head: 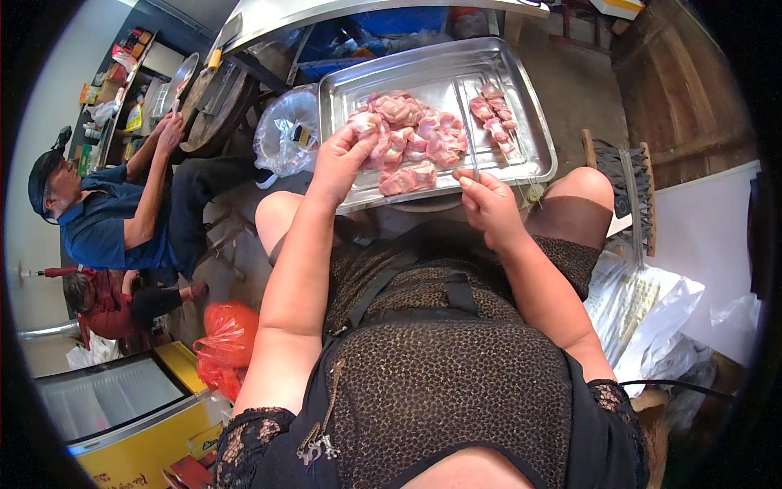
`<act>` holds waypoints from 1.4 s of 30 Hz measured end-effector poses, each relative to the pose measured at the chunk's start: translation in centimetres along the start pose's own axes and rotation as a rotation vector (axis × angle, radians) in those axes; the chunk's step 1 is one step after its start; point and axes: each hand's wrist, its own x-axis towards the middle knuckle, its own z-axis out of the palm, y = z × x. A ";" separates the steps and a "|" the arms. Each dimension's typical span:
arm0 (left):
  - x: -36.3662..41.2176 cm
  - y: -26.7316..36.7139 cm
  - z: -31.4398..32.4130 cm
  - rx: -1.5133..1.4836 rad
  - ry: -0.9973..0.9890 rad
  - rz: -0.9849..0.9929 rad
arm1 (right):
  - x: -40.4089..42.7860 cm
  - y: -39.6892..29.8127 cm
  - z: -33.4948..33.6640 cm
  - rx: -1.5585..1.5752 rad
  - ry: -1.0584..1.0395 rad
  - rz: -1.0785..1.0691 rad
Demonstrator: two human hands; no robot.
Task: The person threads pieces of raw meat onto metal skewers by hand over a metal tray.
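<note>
My left hand (343, 160) pinches a piece of raw pink meat (365, 123) at the left side of the meat pile (421, 131). The pile lies in a rectangular stainless-steel tray (545, 125) before my knees. In my right hand (489, 198) is the near end of a flat metal skewer (468, 125), held between thumb and fingers. It points away from me, just right of the pile, and no meat shows on it. Farther right in the tray lie skewers threaded with meat chunks (492, 113), their bare ends towards me.
A plastic-lined basin (284, 131) stands left of the tray. At right, a bundle of metal skewers (629, 189) rests on a folding stool (649, 202). A co-worker (116, 214) sits at left by a round wooden block (223, 119); a cleaver (226, 40) lies beyond.
</note>
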 end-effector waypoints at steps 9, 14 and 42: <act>-0.4 0.6 0.8 -0.303 -0.065 -0.020 | 0.0 -0.1 -0.1 0.081 -0.051 0.059; -0.9 1.7 1.1 -0.343 -0.038 -0.053 | -0.3 0.0 0.3 0.034 -0.050 0.064; -0.9 -0.6 -1.8 1.033 -0.255 0.081 | 0.1 -0.2 0.2 0.045 0.001 0.024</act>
